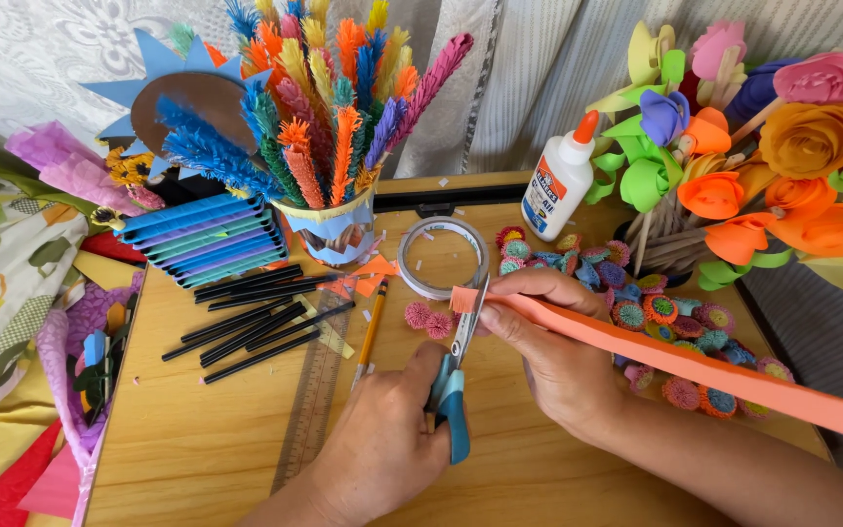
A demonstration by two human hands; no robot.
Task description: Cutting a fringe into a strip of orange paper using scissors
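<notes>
orange paper strip (pixel 695 366) pinched in our right hand (pixel 553 356), running off right over wooden table (pixel 197 449). our left hand (pixel 382 449) closed on blue-handled scissors (pixel 456 376), blades at strip's end, near tape roll (pixel 441 257) and pencil (pixel 371 332).

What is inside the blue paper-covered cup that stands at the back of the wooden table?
The blue paper-covered cup holds many upright fringed paper stems in orange, yellow, blue, green, purple and pink. Their lower ends and the cup's bottom are hidden by its wall.
</notes>
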